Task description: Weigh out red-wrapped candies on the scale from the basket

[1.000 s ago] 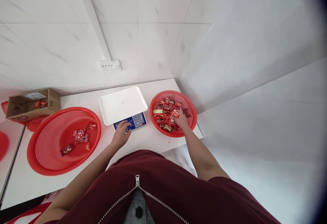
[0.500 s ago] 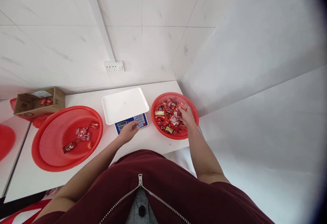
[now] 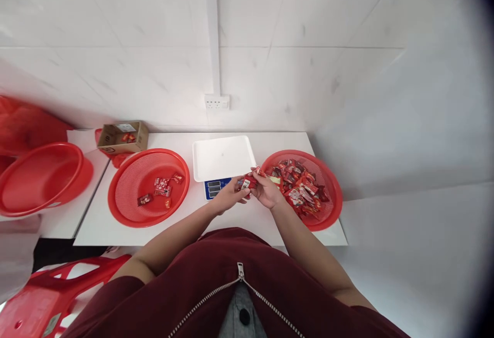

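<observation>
Both hands meet in front of the scale, between its tray and the right basket. My left hand is closed on red candy packets. My right hand grips red packets beside it, with one sticking up past the fingertips. The white tray of the scale is bare, and its blue keypad panel is partly covered by my left hand. A red basket full of small red packets stands at the right. Another red basket at the left holds several packets.
A cardboard box with red packets stands behind the left basket. Another red basket and red bags are at the far left. A red stool is below. A socket is on the wall.
My right hand has come out of the right basket with packets and moved left to meet my left hand. My left hand now holds packets. The view has shifted left.
</observation>
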{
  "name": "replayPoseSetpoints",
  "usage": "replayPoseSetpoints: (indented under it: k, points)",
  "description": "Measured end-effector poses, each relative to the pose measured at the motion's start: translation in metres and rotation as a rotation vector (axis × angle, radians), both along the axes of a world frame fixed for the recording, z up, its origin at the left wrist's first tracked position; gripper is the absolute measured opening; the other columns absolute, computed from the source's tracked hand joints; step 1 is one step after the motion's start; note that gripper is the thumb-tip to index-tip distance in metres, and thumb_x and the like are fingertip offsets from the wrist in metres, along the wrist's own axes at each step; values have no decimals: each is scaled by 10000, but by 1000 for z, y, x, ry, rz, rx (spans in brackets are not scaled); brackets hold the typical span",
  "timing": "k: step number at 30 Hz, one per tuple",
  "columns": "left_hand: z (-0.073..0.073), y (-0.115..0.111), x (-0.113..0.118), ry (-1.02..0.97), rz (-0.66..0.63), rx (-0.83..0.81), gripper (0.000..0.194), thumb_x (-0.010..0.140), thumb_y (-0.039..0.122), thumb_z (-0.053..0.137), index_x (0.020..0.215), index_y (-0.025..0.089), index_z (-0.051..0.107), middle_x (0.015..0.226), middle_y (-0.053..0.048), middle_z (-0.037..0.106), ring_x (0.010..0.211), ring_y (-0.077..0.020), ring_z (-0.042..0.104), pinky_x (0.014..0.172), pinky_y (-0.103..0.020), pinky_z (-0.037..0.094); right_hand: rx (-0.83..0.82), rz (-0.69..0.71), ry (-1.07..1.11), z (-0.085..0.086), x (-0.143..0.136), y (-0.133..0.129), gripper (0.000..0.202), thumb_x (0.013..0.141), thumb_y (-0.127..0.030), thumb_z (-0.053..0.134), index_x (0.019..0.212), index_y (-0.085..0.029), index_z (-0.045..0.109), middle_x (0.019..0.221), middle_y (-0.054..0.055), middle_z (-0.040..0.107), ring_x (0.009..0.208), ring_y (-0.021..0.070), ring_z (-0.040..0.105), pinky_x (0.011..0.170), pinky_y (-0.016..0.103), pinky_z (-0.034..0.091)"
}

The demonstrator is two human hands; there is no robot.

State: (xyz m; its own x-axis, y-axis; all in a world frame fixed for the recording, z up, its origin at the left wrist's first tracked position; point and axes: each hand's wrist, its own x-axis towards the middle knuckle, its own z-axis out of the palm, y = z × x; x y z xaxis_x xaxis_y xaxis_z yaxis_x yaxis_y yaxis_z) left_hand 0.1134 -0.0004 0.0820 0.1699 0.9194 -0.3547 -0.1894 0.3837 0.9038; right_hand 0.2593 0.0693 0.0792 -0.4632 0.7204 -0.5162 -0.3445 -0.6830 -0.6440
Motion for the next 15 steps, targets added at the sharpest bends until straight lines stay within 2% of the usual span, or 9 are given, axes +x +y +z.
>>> replayPoseSetpoints:
  k: [3,5,9,13,15]
  points:
    - [-6,-6,-11,72,97,-63,594,765,402,679,1262,168,456,773,-25,633,665,-125,592,634,-278,485,-16,22,-55,-7,-13,-3,188,764,-224,684,918,-251,579,761,-53,646,628,88,635,479,161,529]
    - [-11,-5,-23,109,169,-88,539,770,411,671,1210,159,490,766,-27,634,640,-118,585,619,-266,479,-19,17,-125,-14,-18,-2,190,752,-212,697,894,-249,577,763,-46,648,651,93,639,493,168,541]
    - [-21,10,-54,149,309,-101,492,827,465,584,1197,157,480,933,-83,657,750,-126,623,719,-278,501,9,1,-171,-27,-25,0,215,720,-196,727,864,-232,572,752,-41,650,639,86,634,516,172,551]
    - [-27,22,-76,191,350,-156,715,820,490,588,1407,233,271,1167,-121,617,964,-182,630,825,-325,497,-1,-9,-206,-33,-31,-1,279,719,-175,721,922,-240,541,748,-51,653,610,90,632,493,190,550]
    - [-29,20,-78,221,340,-199,785,790,484,630,1430,236,247,1192,-137,602,990,-212,622,830,-352,495,-6,-35,-239,-34,-34,-2,287,741,-181,702,948,-250,516,749,-54,658,592,96,630,477,203,548]
